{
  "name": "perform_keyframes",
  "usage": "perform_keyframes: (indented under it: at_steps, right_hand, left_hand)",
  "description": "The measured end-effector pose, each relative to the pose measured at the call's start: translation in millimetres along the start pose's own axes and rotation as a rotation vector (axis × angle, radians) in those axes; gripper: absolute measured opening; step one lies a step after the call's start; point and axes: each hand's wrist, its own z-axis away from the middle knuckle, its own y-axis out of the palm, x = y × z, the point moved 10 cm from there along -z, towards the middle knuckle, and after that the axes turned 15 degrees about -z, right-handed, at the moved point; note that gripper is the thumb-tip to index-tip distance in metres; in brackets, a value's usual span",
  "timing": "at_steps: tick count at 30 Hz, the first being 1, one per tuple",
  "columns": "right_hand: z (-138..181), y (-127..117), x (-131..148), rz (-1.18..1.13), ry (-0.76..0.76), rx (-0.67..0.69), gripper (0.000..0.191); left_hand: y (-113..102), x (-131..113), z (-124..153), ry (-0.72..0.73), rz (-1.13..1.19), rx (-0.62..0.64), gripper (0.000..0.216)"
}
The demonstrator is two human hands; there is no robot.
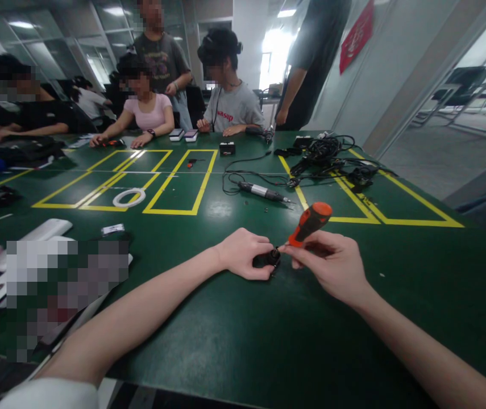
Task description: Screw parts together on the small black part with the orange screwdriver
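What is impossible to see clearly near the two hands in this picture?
- Head view: the small black part is mostly covered by the left hand; its shape is unclear.
- The screwdriver tip is tiny and partly behind the right hand.
- A pixelated patch hides things at left.

A green tabletop [234,341] marked with yellow tape lines [183,187] filled most of the room. Glass partitions [55,51] ran along the far left under glowing ceiling lights [115,10]. A white pillar [249,40] stood beside a bright window [272,54]. A red banner [356,37] hung on the right wall [353,102], with grey floor [430,153] and black chairs [460,85] beyond.
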Motion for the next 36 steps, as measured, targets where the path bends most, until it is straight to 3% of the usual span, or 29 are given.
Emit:
perform_keyframes:
  at_steps: [6,10,18,27,36]
  right_hand:
    - [6,10,-6,-0.163,0.043,0.019,0.035]
    - [12,8,-11,-0.24,0.058,-0.045,0.031]
    - [13,0,-13,-0.183,0.047,-0.084,0.032]
    - [15,4,-14,-0.303,0.057,-0.062,0.031]
    - [19,-2,-14,-0.189,0.054,-0.099,0.024]
  left_hand:
    - [5,1,-2,-0.021,0.059,0.056,0.024]
    - [5,0,-4,-0.027,0.077,0.077,0.023]
    - [6,1,-7,-0.039,0.06,0.097,0.03]
    - [11,3,-8,-0.057,0.089,0.134,0.035]
    - [13,4,-8,-0.09,0.1,0.147,0.04]
